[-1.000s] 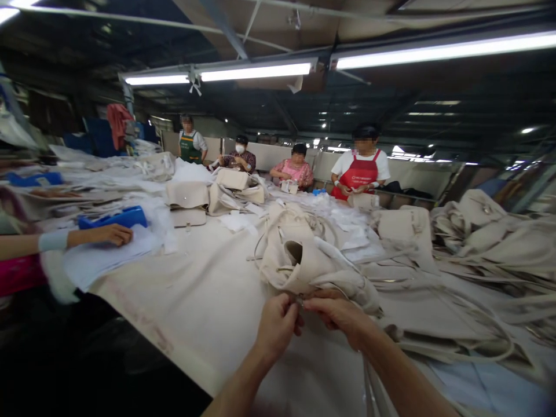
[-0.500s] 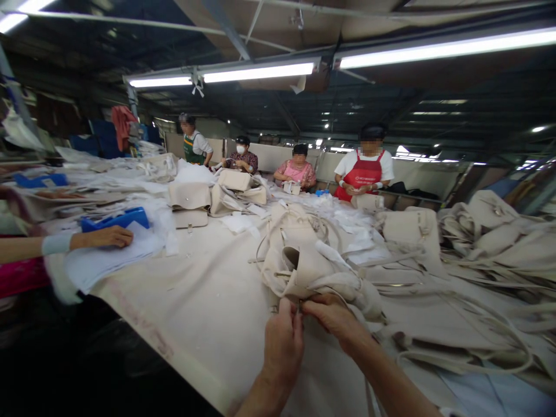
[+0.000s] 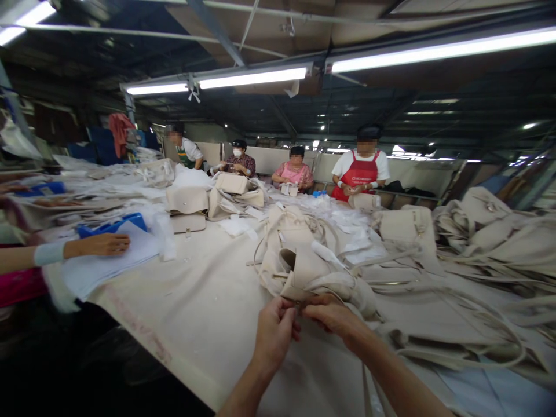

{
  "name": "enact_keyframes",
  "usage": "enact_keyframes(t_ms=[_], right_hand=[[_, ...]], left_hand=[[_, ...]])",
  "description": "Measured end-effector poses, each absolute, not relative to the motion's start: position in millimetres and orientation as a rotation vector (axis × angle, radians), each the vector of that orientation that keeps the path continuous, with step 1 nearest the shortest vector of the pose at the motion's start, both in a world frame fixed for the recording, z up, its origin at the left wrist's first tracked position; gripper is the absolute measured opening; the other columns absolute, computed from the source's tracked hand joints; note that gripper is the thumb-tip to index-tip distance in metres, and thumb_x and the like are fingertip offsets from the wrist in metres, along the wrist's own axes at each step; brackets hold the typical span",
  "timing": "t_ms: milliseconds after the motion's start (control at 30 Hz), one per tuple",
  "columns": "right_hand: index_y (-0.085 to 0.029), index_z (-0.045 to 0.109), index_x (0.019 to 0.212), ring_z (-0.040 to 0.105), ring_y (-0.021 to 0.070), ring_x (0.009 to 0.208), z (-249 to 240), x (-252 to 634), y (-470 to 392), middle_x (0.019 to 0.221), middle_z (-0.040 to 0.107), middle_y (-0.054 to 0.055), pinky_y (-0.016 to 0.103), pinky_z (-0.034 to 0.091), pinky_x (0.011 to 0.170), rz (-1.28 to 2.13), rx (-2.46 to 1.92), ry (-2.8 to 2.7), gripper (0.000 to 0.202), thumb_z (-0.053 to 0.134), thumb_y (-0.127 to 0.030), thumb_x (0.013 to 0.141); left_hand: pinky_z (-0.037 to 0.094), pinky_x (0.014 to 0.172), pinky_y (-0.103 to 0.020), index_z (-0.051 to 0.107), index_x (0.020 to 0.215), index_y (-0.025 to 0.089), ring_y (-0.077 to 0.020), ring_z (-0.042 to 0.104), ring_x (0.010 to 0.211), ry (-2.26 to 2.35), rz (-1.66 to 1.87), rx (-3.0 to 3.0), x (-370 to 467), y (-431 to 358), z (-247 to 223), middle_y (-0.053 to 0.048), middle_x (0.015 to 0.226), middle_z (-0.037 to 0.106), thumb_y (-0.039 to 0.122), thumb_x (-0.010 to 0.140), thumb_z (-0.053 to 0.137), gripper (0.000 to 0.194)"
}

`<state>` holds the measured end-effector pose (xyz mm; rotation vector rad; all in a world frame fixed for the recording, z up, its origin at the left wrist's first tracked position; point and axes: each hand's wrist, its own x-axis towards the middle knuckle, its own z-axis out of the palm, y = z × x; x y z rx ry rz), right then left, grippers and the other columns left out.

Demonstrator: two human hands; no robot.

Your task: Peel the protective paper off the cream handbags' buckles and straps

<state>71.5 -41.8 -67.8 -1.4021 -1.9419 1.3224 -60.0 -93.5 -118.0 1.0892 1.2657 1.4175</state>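
Note:
A cream-coloured bag [image 3: 304, 260] with straps lies before me on the covered table [image 3: 191, 301], its dark opening showing near the front. At the bag's near edge, my left hand [image 3: 275, 330] is closed, thumb and fingers pinched together. My right hand [image 3: 328, 315] pinches the same edge from the other side, its fingertips close to those of the left. A small fitting seems to sit between the fingertips, too small to make out. White wrapping [image 3: 330, 255] lies across the bag's right side.
Cream bags and straps [image 3: 473, 231] are heaped at the right. More bags [image 3: 186, 202] lie beyond, at left of centre. A co-worker's hand [image 3: 104, 243] rests on white sheets [image 3: 113, 260] beside a blue holder [image 3: 113, 225]. Several people work along the far side.
My left hand has turned, its fingers now curling in more at the bag's edge. My right hand stays almost in place. The far-left co-worker leans lower. The view has shifted slightly.

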Motion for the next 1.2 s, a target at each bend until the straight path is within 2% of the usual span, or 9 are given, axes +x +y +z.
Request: enact_keyframes(t_ms=[333, 500, 700, 867, 1033, 1200], right_hand=[[-0.020, 0.052, 0.049, 0.026, 0.0083, 0.041, -79.1, 63.8, -45.3, 0.041, 0.033, -0.007, 0.027, 0.014, 0.045, 1.417, -1.434, -1.768, 0.006, 0.052, -0.020, 0.055], [-0.019, 0.052, 0.048, 0.031, 0.0087, 0.042, -83.6, 58.5, -53.4, 0.041, 0.040, -0.005, 0.026, 0.016, 0.045, 1.478, -1.414, -1.583, 0.009, 0.049, -0.019, 0.057], [-0.018, 0.049, 0.050, 0.031, 0.0063, 0.040, -77.7, 52.3, -48.2, 0.040, 0.040, -0.006, 0.019, 0.018, 0.042, 1.647, -1.461, -1.251, 0.010, 0.053, -0.011, 0.056], [-0.018, 0.050, 0.058, 0.035, 0.0054, 0.037, -78.2, 50.0, -44.9, 0.039, 0.040, -0.007, 0.016, 0.027, 0.042, 1.842, -1.420, -0.968, 0.013, 0.048, -0.008, 0.066], [-0.017, 0.052, 0.064, 0.035, 0.0049, 0.036, -81.5, 52.6, -38.7, 0.040, 0.037, -0.009, 0.014, 0.028, 0.041, 2.018, -1.275, -0.814, 0.013, 0.048, -0.007, 0.073], [-0.017, 0.056, 0.066, 0.040, 0.0095, 0.037, -87.7, 51.8, -28.5, 0.038, 0.037, -0.008, 0.021, 0.036, 0.043, 2.157, -1.131, -0.845, 0.012, 0.054, -0.015, 0.077]], left_hand=[[0.028, 0.037, -0.018, 0.051, 0.078, 0.017, -0.0081, 0.048, 0.036, 1.158, 1.452, 0.931, -58.8, -92.3, -118.3, 0.002, 0.050, 0.060, 0.046, 0.064, 0.058, 0.033], [0.027, 0.036, -0.017, 0.049, 0.083, 0.017, -0.0076, 0.046, 0.035, 1.173, 1.461, 1.004, -54.6, -93.4, -116.6, 0.004, 0.050, 0.057, 0.049, 0.067, 0.058, 0.037], [0.030, 0.035, -0.017, 0.042, 0.091, 0.020, -0.0078, 0.044, 0.035, 1.248, 1.499, 1.158, -53.5, -92.8, -116.5, 0.005, 0.054, 0.059, 0.043, 0.077, 0.051, 0.028], [0.032, 0.033, -0.017, 0.035, 0.088, 0.023, -0.0085, 0.045, 0.034, 1.306, 1.544, 1.160, -53.6, -91.1, -120.6, 0.005, 0.053, 0.059, 0.041, 0.080, 0.051, 0.025], [0.027, 0.032, -0.016, 0.028, 0.087, 0.024, -0.0076, 0.044, 0.031, 1.235, 1.521, 1.018, -55.1, -89.4, -115.6, 0.006, 0.051, 0.060, 0.045, 0.072, 0.057, 0.039], [0.031, 0.034, -0.017, 0.029, 0.090, 0.024, -0.0097, 0.049, 0.033, 1.132, 1.439, 1.004, -57.2, -87.5, -108.6, 0.007, 0.050, 0.060, 0.046, 0.065, 0.059, 0.044]])
